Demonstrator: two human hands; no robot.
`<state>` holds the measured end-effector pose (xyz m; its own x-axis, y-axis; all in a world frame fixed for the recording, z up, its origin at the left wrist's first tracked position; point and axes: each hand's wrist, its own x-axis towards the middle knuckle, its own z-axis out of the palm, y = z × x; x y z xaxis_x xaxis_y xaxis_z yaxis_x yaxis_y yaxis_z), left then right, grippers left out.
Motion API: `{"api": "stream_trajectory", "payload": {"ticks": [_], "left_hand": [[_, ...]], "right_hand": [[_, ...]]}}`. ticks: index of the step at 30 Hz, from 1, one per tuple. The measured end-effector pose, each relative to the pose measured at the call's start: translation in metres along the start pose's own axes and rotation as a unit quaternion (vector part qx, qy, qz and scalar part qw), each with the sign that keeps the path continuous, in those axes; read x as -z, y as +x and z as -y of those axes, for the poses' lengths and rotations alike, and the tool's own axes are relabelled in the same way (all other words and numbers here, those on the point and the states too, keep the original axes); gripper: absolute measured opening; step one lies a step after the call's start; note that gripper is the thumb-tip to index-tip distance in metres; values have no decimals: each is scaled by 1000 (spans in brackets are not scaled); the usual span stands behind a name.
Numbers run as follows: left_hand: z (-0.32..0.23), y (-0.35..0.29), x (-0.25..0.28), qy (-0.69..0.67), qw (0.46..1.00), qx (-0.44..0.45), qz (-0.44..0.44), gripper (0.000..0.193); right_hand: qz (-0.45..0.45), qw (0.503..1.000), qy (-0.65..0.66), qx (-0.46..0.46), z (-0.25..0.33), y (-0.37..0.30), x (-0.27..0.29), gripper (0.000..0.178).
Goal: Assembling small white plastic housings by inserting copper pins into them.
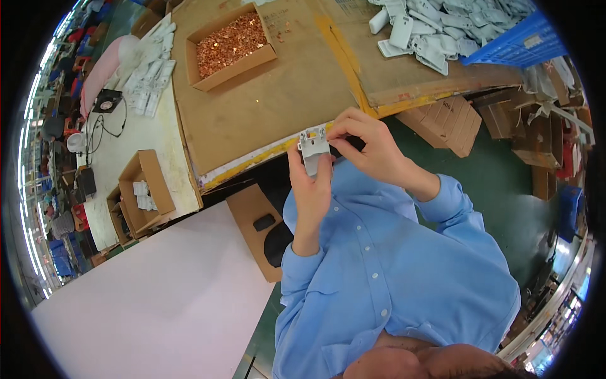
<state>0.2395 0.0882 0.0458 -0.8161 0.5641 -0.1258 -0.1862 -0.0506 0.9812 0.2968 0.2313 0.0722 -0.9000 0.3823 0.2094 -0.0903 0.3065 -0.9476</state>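
Observation:
A small white plastic housing (315,149) is held up in front of my chest, by the table's near edge. My left hand (310,194) grips it from below, with the thumb on one side and fingers on the other. At the housing's upper right corner, my right hand (374,144) has its thumb and fingertips pinched together. Whatever is between those fingertips is too small to make out. Beyond the hands, an open cardboard box (238,71) on the table holds a heap of small copper-coloured metal pieces (231,43).
A pile of white plastic housings (435,28) lies at the far right beside a blue plastic crate (521,44). More white pieces (148,76) lie on the left table, near a small cardboard box (158,183). Cardboard boxes (442,126) stand below the table at right.

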Motion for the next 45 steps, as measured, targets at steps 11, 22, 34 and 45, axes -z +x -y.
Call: {"api": "stream_trajectory", "payload": {"ticks": [11,22,34,45], "left_hand": [[5,-6,-5,116,991,-66,-19,36],[4,-6,2,132,989,-65,-9,34],[-3,-5,-4,112,991,-54,-50,21],[-7,-6,-3,126,990,-43,-38,21]], "right_hand": [[19,990,-142,10,4,5,-11,7],[8,989,-149,-14,8,11,-9,15],[33,991,-113,-56,10,8,-7,16],[33,989,-131,-62,11,10,-8,17]]}}
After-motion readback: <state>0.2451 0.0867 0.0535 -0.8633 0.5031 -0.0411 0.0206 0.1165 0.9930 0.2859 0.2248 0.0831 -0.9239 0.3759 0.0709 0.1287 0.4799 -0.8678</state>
